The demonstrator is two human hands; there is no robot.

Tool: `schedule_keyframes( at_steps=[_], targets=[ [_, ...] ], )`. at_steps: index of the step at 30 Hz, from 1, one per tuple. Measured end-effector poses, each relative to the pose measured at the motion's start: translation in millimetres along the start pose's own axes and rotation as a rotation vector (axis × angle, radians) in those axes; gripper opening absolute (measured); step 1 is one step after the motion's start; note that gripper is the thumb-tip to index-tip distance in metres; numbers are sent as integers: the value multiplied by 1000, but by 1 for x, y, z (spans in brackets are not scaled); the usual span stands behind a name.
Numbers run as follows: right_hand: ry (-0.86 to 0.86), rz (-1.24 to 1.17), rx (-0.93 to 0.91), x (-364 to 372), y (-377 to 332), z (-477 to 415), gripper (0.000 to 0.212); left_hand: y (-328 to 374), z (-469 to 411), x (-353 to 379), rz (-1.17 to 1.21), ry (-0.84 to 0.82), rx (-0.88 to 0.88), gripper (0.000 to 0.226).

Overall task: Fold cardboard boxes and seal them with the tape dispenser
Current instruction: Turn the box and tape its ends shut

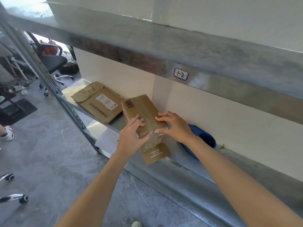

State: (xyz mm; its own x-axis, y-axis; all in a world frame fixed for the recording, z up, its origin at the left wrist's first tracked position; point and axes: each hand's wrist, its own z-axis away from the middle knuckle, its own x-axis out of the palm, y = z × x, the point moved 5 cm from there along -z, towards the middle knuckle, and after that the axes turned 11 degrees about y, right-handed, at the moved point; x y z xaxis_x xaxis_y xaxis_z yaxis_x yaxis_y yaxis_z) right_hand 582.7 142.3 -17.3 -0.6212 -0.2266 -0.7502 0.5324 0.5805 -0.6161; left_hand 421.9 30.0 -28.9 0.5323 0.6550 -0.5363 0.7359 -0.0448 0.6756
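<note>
Cardboard box (144,110), already folded up, stands on the metal shelf (164,166) at the centre of the head view. The left hand (131,136) and the right hand (176,126) lie on its top flaps with fingers nearly straight, and the thumbs meet at the front end of the seam. Each grip is flat and pressing, not closed round anything. I judge the step is holding the flaps shut for sealing. The next move calls for the tape dispenser; a blue object (206,138) right of the box may be it, but I cannot tell. Count: one folded box, one flattened box (98,104) to its left, two hands, one blue object.
</note>
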Motion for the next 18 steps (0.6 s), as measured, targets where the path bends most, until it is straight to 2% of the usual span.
schedule_keyframes(
  at_steps=[5,14,18],
  targets=[
    [-3,-15,17,0,-1,-1,42,-4,-3,-3,4,-45,30,22],
    [-51,-103,59,-2,6,-4,33,-21,-17,-12,68,-301,61,28],
    [-41,-50,37,-3,4,-5,33,-24,-18,-12,76,-305,67,33]
  ],
)
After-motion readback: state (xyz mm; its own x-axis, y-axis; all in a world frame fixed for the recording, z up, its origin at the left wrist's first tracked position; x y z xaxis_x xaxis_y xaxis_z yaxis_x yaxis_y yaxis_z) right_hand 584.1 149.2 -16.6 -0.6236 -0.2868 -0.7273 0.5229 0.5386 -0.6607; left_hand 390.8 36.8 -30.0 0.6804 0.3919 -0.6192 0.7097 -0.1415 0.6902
